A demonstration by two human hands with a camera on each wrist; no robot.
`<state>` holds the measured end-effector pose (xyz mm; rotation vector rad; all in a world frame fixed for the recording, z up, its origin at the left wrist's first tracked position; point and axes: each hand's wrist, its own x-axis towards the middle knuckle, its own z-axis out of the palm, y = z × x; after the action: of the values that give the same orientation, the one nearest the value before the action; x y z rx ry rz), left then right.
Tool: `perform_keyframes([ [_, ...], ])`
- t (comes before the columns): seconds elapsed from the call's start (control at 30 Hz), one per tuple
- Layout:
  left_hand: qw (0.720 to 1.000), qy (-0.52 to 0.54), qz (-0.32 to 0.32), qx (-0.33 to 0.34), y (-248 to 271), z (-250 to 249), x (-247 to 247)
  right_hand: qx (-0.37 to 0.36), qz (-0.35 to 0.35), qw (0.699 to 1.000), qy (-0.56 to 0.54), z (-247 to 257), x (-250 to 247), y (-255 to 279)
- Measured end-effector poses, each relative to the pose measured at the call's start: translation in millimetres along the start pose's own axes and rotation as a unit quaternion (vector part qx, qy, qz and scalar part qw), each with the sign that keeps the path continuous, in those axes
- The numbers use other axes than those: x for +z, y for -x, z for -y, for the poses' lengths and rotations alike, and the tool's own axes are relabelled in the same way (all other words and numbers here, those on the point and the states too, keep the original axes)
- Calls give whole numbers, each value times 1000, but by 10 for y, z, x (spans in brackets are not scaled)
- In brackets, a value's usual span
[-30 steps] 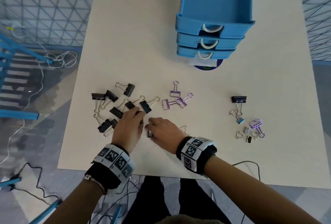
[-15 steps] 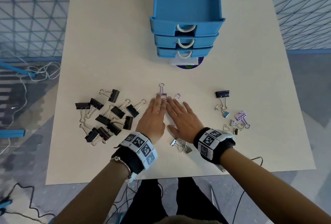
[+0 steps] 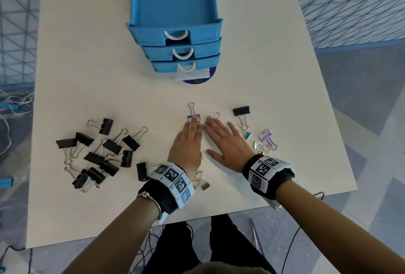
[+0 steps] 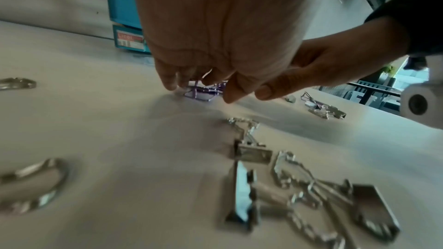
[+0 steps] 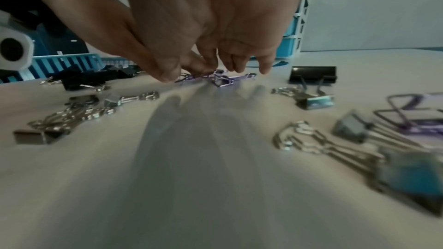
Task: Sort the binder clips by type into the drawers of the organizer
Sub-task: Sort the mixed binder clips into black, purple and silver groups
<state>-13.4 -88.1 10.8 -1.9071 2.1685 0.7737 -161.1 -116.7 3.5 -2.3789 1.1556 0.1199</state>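
Note:
The blue three-drawer organizer stands at the back of the table, its top drawer pulled out and empty. A heap of black binder clips lies at the left. Both hands lie side by side at the middle, fingers straight. My left hand touches a purple wire clip with its fingertips. My right hand covers other purple clips; only one purple loop shows past its fingers. In the left wrist view the fingertips stand on the purple clip.
To the right lie a lone black clip, a small blue clip, a purple wire clip and small silver clips. Small metal clips and a black clip lie by my left wrist. The table's front edge is close.
Both hands have left the black heap and moved forward and right onto the purple clips. Their fingers have gone from curled to straight. Since half a second ago they have barely moved.

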Motion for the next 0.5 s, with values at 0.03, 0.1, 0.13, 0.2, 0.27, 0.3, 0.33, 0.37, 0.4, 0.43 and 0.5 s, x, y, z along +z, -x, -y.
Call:
perform_keyframes([
  [0.03,1000,4,-17,8,-15,-20,-19,4,-17,1000,-11,-47,-26,28],
  [0.1,996,23,-76,37,-25,-73,-69,31,-84,995,-39,-168,-74,110],
  [0.13,992,40,-109,49,-23,-107,-81,58,-126,989,-56,-243,-97,173],
  [0.2,985,64,-148,63,-8,-210,-113,126,-201,969,-74,-410,-144,321],
  [0.27,980,79,-165,78,8,-345,-133,181,-221,956,-68,-568,-166,460],
  [0.3,980,82,-163,85,9,-410,-119,201,-217,953,-65,-635,-170,516],
  [0.33,980,80,-156,93,5,-466,-98,218,-211,951,-68,-686,-172,557],
  [0.37,981,75,-148,100,-5,-517,-69,233,-204,948,-76,-727,-172,585],
  [0.4,982,72,-141,107,-20,-562,-38,248,-197,944,-89,-767,-166,600],
  [0.43,982,70,-132,112,-38,-601,-6,265,-191,939,-105,-808,-165,608],
  [0.5,984,65,-114,117,-73,-650,48,290,-188,928,-141,-897,-179,616],
])
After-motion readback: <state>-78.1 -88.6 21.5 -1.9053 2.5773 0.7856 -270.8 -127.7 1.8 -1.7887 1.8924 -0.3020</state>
